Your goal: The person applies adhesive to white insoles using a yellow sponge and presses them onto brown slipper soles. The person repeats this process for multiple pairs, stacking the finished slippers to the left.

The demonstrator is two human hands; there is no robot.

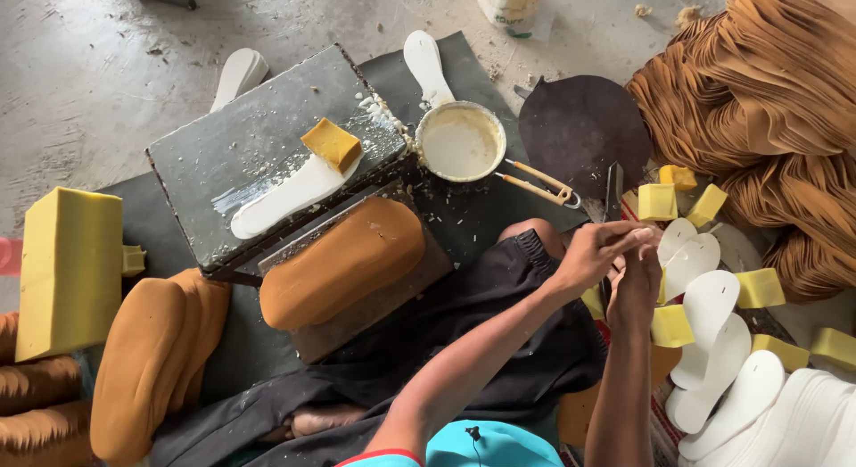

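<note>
Both hands meet at the person's right side; left hand (596, 253) and right hand (635, 284) touch, fingers (624, 239) pinched on something too small to make out — cannot tell what. Just beyond the fingertips: white insole cut-outs (709, 311) overlapping, yellow sponge blocks (657, 202) scattered among them. Well away from the fingers, on the dark slab bench (259, 137), one white insole (290, 198) lies smeared, a sponge (332, 143) on it, the glue pan (461, 143) alongside. Tan padded pieces (343, 262) stacked nearer. Judging by the piles, most insoles remain unglued.
</note>
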